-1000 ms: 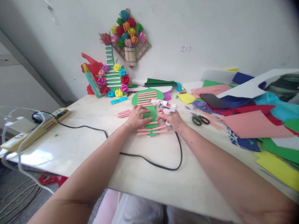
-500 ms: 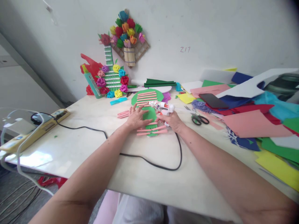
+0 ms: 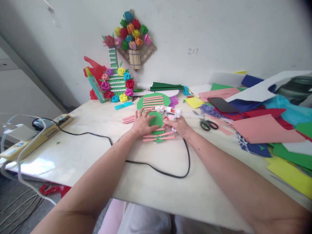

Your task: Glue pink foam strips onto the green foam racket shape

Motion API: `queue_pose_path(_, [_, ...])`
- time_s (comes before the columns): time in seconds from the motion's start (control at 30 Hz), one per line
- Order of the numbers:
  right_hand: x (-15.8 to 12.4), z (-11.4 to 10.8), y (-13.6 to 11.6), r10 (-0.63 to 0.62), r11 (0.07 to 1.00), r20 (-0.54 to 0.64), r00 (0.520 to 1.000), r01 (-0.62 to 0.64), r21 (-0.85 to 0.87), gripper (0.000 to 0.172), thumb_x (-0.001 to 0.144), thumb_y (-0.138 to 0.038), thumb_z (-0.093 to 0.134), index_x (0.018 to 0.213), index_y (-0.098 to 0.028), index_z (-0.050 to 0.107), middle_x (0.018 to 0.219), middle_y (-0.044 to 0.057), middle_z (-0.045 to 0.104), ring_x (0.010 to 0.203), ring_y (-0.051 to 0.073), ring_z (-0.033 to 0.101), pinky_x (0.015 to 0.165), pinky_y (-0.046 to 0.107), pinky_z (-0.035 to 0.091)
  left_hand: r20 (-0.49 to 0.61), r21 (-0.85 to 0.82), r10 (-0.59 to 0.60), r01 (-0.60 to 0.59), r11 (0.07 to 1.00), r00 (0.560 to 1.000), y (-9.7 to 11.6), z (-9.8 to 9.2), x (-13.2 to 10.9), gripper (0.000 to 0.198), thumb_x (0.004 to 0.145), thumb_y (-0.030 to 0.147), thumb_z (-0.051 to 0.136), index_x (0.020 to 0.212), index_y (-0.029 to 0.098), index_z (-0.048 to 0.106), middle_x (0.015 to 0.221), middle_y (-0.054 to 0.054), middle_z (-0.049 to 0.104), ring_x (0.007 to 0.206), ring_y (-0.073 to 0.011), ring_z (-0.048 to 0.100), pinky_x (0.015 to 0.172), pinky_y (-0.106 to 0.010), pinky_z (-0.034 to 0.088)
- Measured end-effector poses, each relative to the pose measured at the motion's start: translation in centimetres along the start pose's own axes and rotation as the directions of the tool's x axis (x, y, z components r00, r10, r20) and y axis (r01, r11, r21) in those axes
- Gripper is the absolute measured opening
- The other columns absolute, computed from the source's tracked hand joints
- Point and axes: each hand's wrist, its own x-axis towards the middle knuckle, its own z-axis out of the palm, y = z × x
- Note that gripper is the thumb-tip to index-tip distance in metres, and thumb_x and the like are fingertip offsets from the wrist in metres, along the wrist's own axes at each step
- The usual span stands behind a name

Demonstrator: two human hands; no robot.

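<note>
In my right hand [image 3: 179, 125] is a white hot glue gun [image 3: 170, 111], gripped by its handle. Its nozzle points left, over the green paper cutout [image 3: 156, 119]. My left hand [image 3: 143, 123] lies on the cutout's left side with fingers spread, pressing it to the table. Pink paper rolls [image 3: 153, 99] run in rows across the cutout's far end, and more pink rolls [image 3: 158, 137] cross its near end. Just left of my left hand several loose pink rolls [image 3: 128, 119] lie together. Fingers and the glue gun hide part of the cutout's middle.
Black-handled scissors [image 3: 208, 125] and a phone [image 3: 223, 105] lie to the right, among coloured paper sheets [image 3: 268, 129]. The black cord [image 3: 156, 168] loops across the table to a power strip [image 3: 36, 135] at left. A flower-trimmed paper guitar [image 3: 117, 83] leans against the wall.
Almost nothing differs. The glue gun and my right hand have shifted very slightly left; my left hand stays spread on the green cutout.
</note>
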Motion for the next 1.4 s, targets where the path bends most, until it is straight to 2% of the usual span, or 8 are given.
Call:
queue_pose_path(0.3, [0.2,-0.4,0.2,-0.012,0.990,-0.049,0.999,0.019,0.142,0.027,0.060,-0.032,0.067,0.078,-0.014,0.057,0.053,0.000,0.062,0.038,0.009,0.047,0.039,0.021,0.036,-0.028,-0.092,-0.019,0.017,0.996,0.999,-0.2,-0.9,0.0,0.045,0.070,0.052,0.056,0.108,0.029,0.058,0.131,-0.002,0.044,0.128,-0.0309,0.019,0.103,-0.055,0.003])
queue_pose_path(0.43, [0.4,-0.9,0.2,0.004,0.987,-0.120,0.993,0.015,0.159,0.025,0.062,-0.031,0.064,0.077,-0.013,0.056,0.053,0.001,0.062,0.034,0.007,0.045,0.036,0.020,0.034,-0.100,-0.163,0.082,-0.098,0.982,0.992,-0.7,-1.7,-0.1,0.023,0.070,0.042,0.060,0.084,0.024,0.064,0.122,-0.001,0.051,0.120,-0.0260,0.032,0.102,-0.049,0.014])
queue_pose_path(0.53, [0.4,-1.1,0.1,0.032,0.984,-0.155,0.987,-0.004,0.176,0.024,0.061,-0.030,0.064,0.077,-0.013,0.056,0.052,0.001,0.062,0.032,0.007,0.044,0.035,0.019,0.033,-0.127,-0.231,0.150,-0.177,0.957,0.980,-0.8,-2.1,-0.1,0.013,0.070,0.034,0.062,0.068,0.021,0.062,0.113,-0.001,0.056,0.111,-0.0210,0.039,0.099,-0.041,0.024])
queue_pose_path(0.7, [0.5,-1.2,0.4,0.065,0.978,-0.175,0.982,-0.029,0.204,0.025,0.060,-0.030,0.064,0.076,-0.013,0.055,0.052,0.001,0.062,0.031,0.007,0.044,0.034,0.019,0.032,-0.100,-0.283,0.158,-0.180,0.942,0.982,-0.4,-2.0,-0.2,0.014,0.068,0.030,0.065,0.061,0.020,0.059,0.109,-0.001,0.058,0.110,-0.0210,0.039,0.096,-0.039,0.027])
queue_pose_path(0.97, [0.5,-1.2,0.4,0.065,0.976,-0.181,0.981,-0.025,0.219,0.024,0.060,-0.029,0.065,0.075,-0.013,0.055,0.051,0.002,0.062,0.030,0.007,0.043,0.033,0.019,0.031,-0.043,-0.305,0.129,-0.136,0.943,0.991,-0.9,-1.6,-0.2,0.019,0.067,0.035,0.064,0.058,0.020,0.058,0.112,0.002,0.056,0.110,-0.0215,0.036,0.097,-0.040,0.026])
queue_pose_path(1.4, [0.2,-0.9,0.1,0.047,0.989,-0.101,0.994,-0.031,0.148,0.033,0.054,-0.030,0.069,0.078,-0.013,0.055,0.052,0.000,0.062,0.032,0.007,0.043,0.034,0.020,0.032,-0.006,-0.292,0.171,-0.165,0.942,0.985,-0.8,-1.8,-0.3,0.020,0.065,0.038,0.065,0.058,0.020,0.058,0.116,0.001,0.054,0.113,-0.0229,0.036,0.097,-0.041,0.026])
